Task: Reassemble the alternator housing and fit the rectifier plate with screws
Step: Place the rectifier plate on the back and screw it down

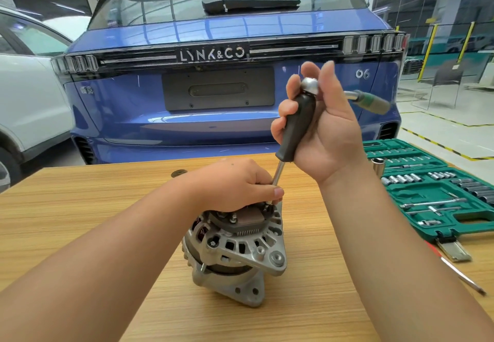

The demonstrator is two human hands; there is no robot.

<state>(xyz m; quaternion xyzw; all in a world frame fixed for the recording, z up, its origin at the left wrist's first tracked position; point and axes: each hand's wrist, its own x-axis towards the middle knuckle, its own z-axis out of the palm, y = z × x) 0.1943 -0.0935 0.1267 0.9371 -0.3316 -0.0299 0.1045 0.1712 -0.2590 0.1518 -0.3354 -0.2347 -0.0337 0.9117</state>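
My right hand [318, 125] grips the screwdriver [294, 125], shaft slanting down-left to the screw under my left hand [240, 184], which steadies the alternator [235, 248].

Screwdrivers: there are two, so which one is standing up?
The black-handled screwdriver, gripped by the right hand, stands nearly upright with its tip on the alternator. The other screwdriver lies flat on the table.

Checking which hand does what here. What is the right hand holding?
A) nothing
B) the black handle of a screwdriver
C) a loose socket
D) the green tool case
B: the right hand grips the black handle of the screwdriver, whose shaft runs down to the alternator.
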